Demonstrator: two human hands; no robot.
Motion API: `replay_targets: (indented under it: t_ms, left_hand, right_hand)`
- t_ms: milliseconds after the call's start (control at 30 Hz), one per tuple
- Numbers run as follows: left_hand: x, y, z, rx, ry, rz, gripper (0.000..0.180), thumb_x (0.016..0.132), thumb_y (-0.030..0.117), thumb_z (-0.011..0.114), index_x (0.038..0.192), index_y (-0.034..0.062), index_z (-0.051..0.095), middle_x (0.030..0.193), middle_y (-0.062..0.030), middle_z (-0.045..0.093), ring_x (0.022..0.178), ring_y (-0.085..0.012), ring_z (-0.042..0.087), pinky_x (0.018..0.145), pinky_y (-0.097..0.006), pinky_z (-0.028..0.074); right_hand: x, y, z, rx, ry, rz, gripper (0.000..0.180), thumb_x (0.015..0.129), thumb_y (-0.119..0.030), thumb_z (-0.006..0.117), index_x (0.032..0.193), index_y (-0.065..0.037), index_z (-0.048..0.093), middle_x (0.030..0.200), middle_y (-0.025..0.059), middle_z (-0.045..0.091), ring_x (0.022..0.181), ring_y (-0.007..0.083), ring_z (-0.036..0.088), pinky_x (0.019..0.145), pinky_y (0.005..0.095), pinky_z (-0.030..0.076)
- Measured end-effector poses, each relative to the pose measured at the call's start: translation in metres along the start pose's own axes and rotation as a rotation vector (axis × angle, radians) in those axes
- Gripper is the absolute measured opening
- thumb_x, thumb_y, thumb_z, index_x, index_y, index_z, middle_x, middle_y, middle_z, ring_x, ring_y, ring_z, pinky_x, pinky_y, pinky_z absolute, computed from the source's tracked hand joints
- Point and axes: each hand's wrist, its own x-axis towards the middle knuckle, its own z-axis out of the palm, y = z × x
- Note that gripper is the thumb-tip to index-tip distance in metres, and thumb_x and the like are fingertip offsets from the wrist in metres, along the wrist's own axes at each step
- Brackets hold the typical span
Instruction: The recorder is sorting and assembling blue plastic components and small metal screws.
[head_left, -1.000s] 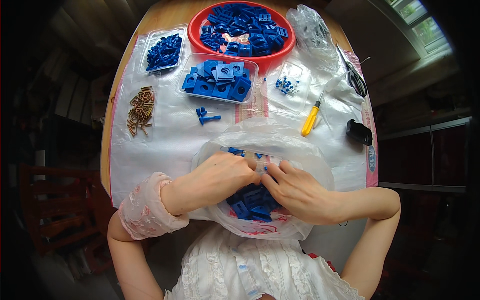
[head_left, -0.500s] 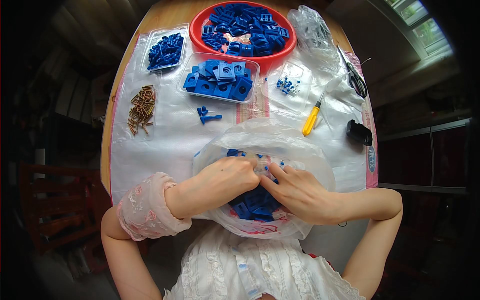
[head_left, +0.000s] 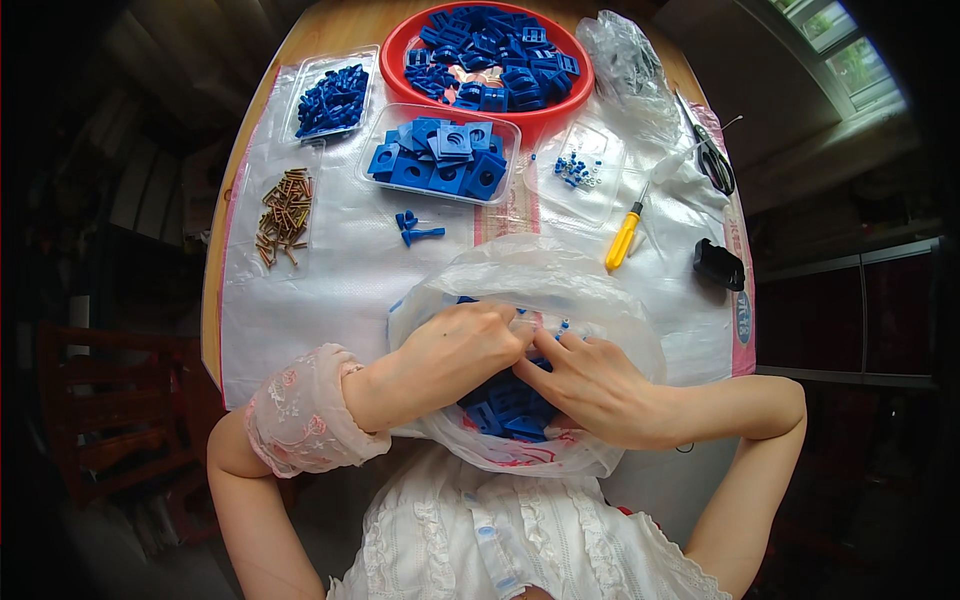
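Note:
A translucent white plastic bag (head_left: 560,270) lies open in front of me, with dark blue plastic parts (head_left: 510,405) inside. My left hand (head_left: 465,340) reaches over its mouth with fingers closed, and its fingertips meet those of my right hand (head_left: 600,390). My right hand's fingers are bent and closed as well. What the fingertips pinch is hidden between them. Just beyond them, in the bag, small blue and white bits (head_left: 563,325) lie around something clear.
Further off stand a red basin (head_left: 388,60) of blue parts, a clear tub (head_left: 375,192) of square blue plates and a tray (head_left: 293,125) of small blue pieces. Brass-coloured screws (head_left: 284,215) lie left. At right are a yellow screwdriver (head_left: 622,240), scissors (head_left: 712,160) and a black case (head_left: 718,264).
My left hand has shifted slightly right and up, its fingertips closer to those of my right hand. My right hand has barely moved.

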Motion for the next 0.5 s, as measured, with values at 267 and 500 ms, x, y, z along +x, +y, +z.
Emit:
replay_targets:
  t_ms: [267, 500]
  left_hand:
    - [-0.007, 0.008, -0.045, -0.258, 0.153, -0.010, 0.020, 0.077, 0.000, 0.079, 0.095, 0.0024, 0.069, 0.088, -0.0115, 0.069, 0.075, -0.0284, 0.070, 0.068, -0.035, 0.057]
    - [-0.038, -0.046, -0.104, -0.334, 0.453, -0.390, 0.011, 0.082, -0.003, 0.074, 0.092, -0.0010, 0.074, 0.081, -0.0056, 0.072, 0.071, -0.0090, 0.065, 0.068, -0.023, 0.054]
  right_hand:
    - [0.001, 0.006, -0.002, 0.114, -0.033, 0.030, 0.058, 0.075, -0.009, 0.081, 0.125, 0.001, 0.051, 0.119, 0.0197, 0.054, 0.102, 0.0343, 0.066, 0.080, 0.0441, 0.058]
    - [0.001, 0.009, -0.005, 0.095, -0.089, -0.010, 0.056, 0.075, 0.000, 0.075, 0.125, 0.002, 0.050, 0.116, 0.0192, 0.054, 0.096, 0.0350, 0.068, 0.075, 0.0445, 0.059]
